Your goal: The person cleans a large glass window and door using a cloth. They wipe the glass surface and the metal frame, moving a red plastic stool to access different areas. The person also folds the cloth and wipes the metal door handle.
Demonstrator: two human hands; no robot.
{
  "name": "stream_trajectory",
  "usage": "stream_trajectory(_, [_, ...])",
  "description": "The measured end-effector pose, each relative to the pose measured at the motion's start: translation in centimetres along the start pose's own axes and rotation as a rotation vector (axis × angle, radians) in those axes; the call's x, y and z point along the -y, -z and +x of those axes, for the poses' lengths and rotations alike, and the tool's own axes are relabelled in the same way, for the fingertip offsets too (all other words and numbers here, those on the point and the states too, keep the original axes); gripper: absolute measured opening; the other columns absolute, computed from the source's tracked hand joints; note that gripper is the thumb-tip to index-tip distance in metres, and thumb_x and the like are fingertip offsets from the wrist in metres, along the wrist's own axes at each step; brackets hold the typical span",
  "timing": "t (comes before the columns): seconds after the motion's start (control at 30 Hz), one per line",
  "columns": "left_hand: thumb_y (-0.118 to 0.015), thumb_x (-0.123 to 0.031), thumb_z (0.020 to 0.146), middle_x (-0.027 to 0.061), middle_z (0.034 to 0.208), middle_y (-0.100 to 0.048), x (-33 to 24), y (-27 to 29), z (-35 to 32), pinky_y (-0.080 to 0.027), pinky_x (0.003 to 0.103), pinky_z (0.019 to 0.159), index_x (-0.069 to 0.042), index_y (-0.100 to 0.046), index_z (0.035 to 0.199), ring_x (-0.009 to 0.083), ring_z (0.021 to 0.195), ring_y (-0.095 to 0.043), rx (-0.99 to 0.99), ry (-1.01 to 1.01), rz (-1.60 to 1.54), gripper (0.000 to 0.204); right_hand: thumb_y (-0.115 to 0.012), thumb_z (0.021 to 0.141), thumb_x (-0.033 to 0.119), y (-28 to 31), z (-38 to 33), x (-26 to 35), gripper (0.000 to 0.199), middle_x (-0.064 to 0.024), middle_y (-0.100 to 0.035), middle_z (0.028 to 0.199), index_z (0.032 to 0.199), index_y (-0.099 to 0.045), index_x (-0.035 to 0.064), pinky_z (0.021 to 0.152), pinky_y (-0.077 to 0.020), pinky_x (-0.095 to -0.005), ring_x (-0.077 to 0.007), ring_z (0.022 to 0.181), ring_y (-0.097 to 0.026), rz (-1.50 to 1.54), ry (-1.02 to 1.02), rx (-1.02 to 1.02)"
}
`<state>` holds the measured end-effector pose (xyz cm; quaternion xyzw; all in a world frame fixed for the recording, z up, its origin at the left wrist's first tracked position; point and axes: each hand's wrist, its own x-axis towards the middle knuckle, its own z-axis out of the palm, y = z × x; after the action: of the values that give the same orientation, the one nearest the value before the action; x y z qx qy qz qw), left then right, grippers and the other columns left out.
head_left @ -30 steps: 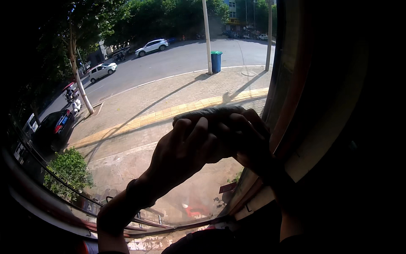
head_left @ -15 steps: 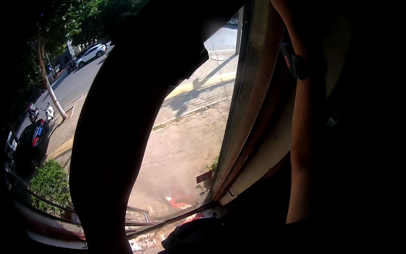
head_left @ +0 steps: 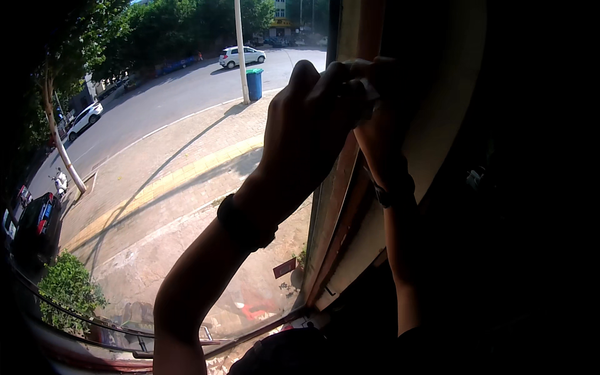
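My left hand [head_left: 303, 128] is raised in front of the window glass, dark against the daylight. Its fingers are bent and closed together, near a small pale-edged thing that I cannot make out. Just to its right, my right hand [head_left: 374, 140] is raised too, and the two hands meet at the upright window frame [head_left: 369, 28]. Deep shadow hides the right fingers. Each wrist wears a dark band; the left one [head_left: 244, 225] shows as a thick black shape.
Beyond the glass lie a paved sidewalk [head_left: 169, 156], a pole [head_left: 241, 50], a blue bin [head_left: 254, 84] and a white car [head_left: 242, 57]. A leafy bush [head_left: 70, 294] and dark railing stand at lower left. Dark wall fills the right side.
My left forearm has swung down and right, bringing the left hand into view. The right hand has come lower beside it. The view outside has shifted, showing more street.
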<state>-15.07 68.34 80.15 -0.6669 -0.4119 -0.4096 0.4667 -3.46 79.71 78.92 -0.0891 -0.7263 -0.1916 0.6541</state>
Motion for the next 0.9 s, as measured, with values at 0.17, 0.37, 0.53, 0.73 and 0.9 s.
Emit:
stream_trajectory(0.17, [-0.064,-0.003,0.083,0.0111,0.088,-0.061,4.0,1.5,9.3,-0.049,0.038,0.068,-0.003,-0.064,0.093,0.0269,0.081,-0.059,-0.321,-0.226,-0.06,0.009,-0.067,0.085,-0.005,1.2,12.0,0.0,0.016,-0.0134,-0.064,0.088,0.101,-0.068,-0.0001,0.075,-0.0515,-0.0365,-0.0286,0.081,-0.062,-0.056,0.116,-0.285])
stream_trajectory(0.37, [-0.079,-0.011,0.083,0.0073,0.106,-0.063,-1.8,-3.4,-1.1,-0.059,0.029,0.079,-0.004,-0.065,0.093,0.0185,0.095,-0.061,0.091,-0.055,0.145,0.018,-0.083,0.081,0.012,0.6,-4.1,0.0,0.04,-0.006,-0.07,0.101,0.117,-0.067,0.0085,0.072,-0.0569,-0.0322,-0.0192,0.084,-0.069,-0.05,-0.114,-0.071])
stream_trajectory(0.53, [-0.073,-0.013,0.076,0.0134,0.107,-0.062,-7.3,-0.4,-17.6,-0.057,0.033,0.078,0.0,-0.067,0.096,0.0232,0.093,-0.06,0.587,-0.065,0.194,0.025,-0.077,0.076,0.007,1.3,-21.9,8.2,0.027,-0.0116,-0.065,0.107,0.102,-0.069,0.0041,0.086,-0.0529,-0.0433,-0.0321,0.098,-0.064,0.129,-0.42,0.185])
stream_trajectory(0.73, [-0.076,-0.013,0.077,0.0074,0.098,-0.059,-5.7,0.3,-12.1,-0.054,0.029,0.067,-0.005,-0.07,0.089,0.0218,0.087,-0.059,0.43,-0.033,-0.046,0.015,-0.083,0.076,0.008,2.6,-18.6,5.5,0.045,-0.0141,-0.054,0.114,0.116,-0.064,0.008,0.09,-0.0494,-0.0428,-0.0329,0.108,-0.056,0.276,-0.411,0.239])
stream_trajectory(0.9, [-0.083,-0.021,0.084,0.0069,0.099,-0.065,2.1,1.3,-1.2,-0.052,0.026,0.065,-0.008,-0.074,0.096,0.0148,0.084,-0.061,-0.037,-0.116,0.022,0.02,-0.072,0.075,-0.012,-0.7,-4.0,1.1,0.046,-0.0097,-0.057,0.107,0.116,-0.063,0.0076,0.075,-0.0538,-0.0328,-0.024,0.097,-0.061,0.082,-0.007,-0.034])
